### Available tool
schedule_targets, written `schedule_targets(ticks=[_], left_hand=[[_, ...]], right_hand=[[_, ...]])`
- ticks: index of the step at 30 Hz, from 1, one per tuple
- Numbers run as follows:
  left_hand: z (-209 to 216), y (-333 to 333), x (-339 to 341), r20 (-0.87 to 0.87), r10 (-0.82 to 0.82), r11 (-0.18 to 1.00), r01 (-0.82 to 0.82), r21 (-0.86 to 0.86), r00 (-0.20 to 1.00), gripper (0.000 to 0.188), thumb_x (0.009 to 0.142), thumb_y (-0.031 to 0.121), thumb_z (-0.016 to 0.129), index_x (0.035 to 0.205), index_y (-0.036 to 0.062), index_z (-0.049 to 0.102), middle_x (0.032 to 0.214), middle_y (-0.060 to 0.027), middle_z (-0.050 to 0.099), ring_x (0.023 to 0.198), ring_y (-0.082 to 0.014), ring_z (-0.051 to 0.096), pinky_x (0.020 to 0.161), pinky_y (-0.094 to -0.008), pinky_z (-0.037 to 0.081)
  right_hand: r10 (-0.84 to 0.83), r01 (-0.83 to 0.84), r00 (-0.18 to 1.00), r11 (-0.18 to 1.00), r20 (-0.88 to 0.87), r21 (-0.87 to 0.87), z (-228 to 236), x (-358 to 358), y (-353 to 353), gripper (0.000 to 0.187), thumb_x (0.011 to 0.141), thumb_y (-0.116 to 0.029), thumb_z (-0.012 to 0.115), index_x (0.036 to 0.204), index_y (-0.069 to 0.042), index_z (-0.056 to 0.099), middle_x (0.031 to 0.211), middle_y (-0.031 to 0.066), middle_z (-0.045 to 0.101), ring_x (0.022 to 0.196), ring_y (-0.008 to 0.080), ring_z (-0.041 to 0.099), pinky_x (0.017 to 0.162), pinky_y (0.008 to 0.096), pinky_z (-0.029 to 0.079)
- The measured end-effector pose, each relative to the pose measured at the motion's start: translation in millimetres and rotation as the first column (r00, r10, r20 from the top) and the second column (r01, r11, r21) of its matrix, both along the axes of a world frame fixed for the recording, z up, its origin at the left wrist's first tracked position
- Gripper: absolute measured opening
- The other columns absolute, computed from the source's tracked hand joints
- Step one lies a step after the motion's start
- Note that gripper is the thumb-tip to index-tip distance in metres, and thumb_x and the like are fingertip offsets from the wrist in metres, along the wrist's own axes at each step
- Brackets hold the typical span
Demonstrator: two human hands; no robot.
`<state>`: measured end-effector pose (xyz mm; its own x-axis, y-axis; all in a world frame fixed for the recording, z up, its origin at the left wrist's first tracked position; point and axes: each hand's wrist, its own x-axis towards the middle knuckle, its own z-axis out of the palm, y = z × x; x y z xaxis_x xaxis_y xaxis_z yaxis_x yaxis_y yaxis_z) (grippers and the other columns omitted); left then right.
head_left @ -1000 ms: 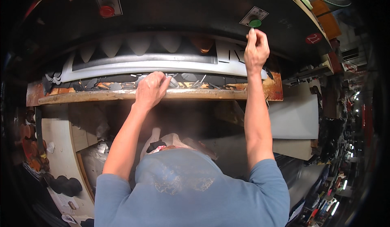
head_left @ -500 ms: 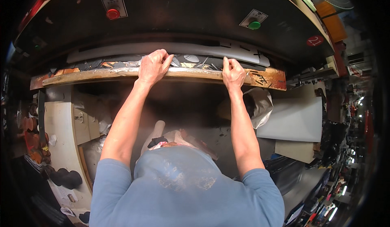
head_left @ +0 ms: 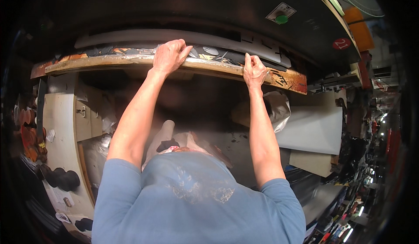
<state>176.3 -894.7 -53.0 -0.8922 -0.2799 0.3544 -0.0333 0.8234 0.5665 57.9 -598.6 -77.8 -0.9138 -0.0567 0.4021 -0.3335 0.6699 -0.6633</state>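
Grip: left hand (head_left: 171,57) curled, right hand (head_left: 254,71) nearly pinched, both at wooden board (head_left: 109,62) (anything held unclear)
Scraps (head_left: 210,50): might spill if board is jerked

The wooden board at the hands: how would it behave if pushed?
The wooden board is probably stiff, as its front edge looks thick. It may be heavy, since it extends past the left hand and right hand. Scraps lying on it might slide.

A long, scuffed wooden ledge (head_left: 211,67) lies crosswise.
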Motion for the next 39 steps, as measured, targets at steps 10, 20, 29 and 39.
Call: schedule_targets(ticks=[10, 20, 29, 39], left_hand=[[1, -1, 1, -0.057, -0.02, 1.0, 0.02, 0.004, 0.998, 0.032, 0.097, 0.029, 0.076, 0.081, 0.0026, 0.069, 0.075, -0.0182, 0.07, 0.073, -0.0392, 0.07, 0.066, -0.0478, 0.054], [8, -1, -3, 0.033, -0.097, 0.995, 0.097, 0.012, 0.995, 0.028, 0.094, 0.021, 0.077, 0.078, 0.0054, 0.06, 0.076, -0.0144, 0.062, 0.077, -0.036, 0.065, 0.07, -0.0479, 0.054], [19, -9, -13, -0.033, -0.207, 0.933, 0.207, 0.294, 0.978, 0.017, 0.088, 0.003, 0.081, 0.082, 0.0036, 0.065, 0.074, -0.0118, 0.067, 0.066, -0.0321, 0.065, 0.059, -0.0407, 0.052], [27, -37, -197, -0.143, -0.22, 0.974, 0.225, 0.017, 0.965, 0.041, 0.103, 0.005, 0.06, 0.143, -0.003, 0.057, 0.153, -0.0248, 0.056, 0.148, -0.0397, 0.049, 0.123, -0.0503, 0.04]], right_hand=[[0.032, -0.032, 0.999, 0.999, -0.021, -0.026, -4, 2, 3, 0.032, 0.101, -0.027, 0.075, 0.081, -0.002, 0.07, 0.067, 0.0097, 0.063, 0.058, 0.0201, 0.059, 0.059, 0.0355, 0.047], [-0.092, 0.193, 0.953, 0.919, 0.29, -0.343, 19, -17, -2, 0.03, 0.104, -0.025, 0.075, 0.089, 0.001, 0.072, 0.066, -0.0081, 0.053, 0.063, 0.0028, 0.045, 0.058, 0.0223, 0.038], [0.315, -0.353, 0.931, 0.908, 0.185, 0.227, 69, -121, -122, 0.106, 0.079, -0.046, 0.093, 0.159, 0.003, 0.043, 0.159, 0.0317, 0.044, 0.146, 0.0422, 0.047, 0.119, 0.0503, 0.043], [0.314, -0.363, 0.928, 0.887, 0.203, 0.286, 71, -143, -144, 0.094, 0.066, -0.04, 0.086, 0.148, -0.001, 0.061, 0.156, 0.0369, 0.037, 0.138, 0.0489, 0.044, 0.112, 0.0554, 0.047]])
